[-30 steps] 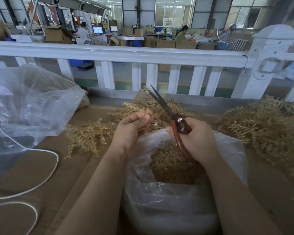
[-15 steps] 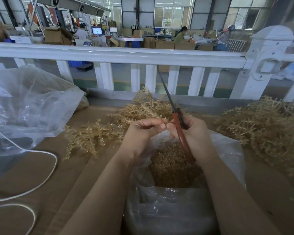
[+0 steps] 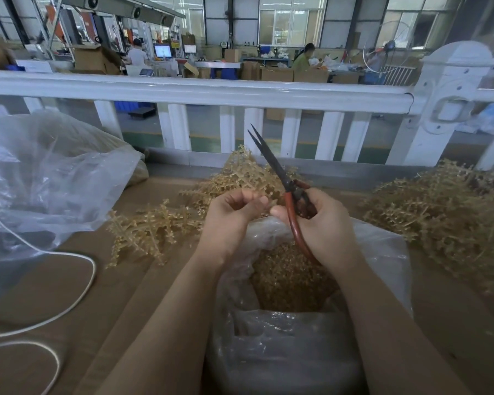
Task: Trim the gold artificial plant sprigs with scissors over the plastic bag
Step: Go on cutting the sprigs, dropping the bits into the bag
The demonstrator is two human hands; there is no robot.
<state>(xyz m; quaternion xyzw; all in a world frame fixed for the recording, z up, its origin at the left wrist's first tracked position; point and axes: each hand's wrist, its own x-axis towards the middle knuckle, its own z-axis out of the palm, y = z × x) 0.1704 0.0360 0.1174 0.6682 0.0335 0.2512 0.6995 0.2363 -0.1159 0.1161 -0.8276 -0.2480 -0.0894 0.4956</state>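
My right hand grips red-handled scissors whose dark blades point up and away, slightly parted at the tips. My left hand pinches a small gold piece between thumb and fingers, right beside the right thumb. Both hands hover over the open clear plastic bag, which holds a heap of gold trimmings. Gold sprigs lie in a pile to the left, a second pile behind the hands and a large pile on the right.
A big crumpled clear bag sits at the left of the cardboard-covered table. A white cord loops across the left front. A white railing runs along the far edge, with a workshop and people behind.
The hands came together over the bag, the left hand moving right to meet the right thumb. The scissors swung more upright, closed, and now show slightly parted tips.
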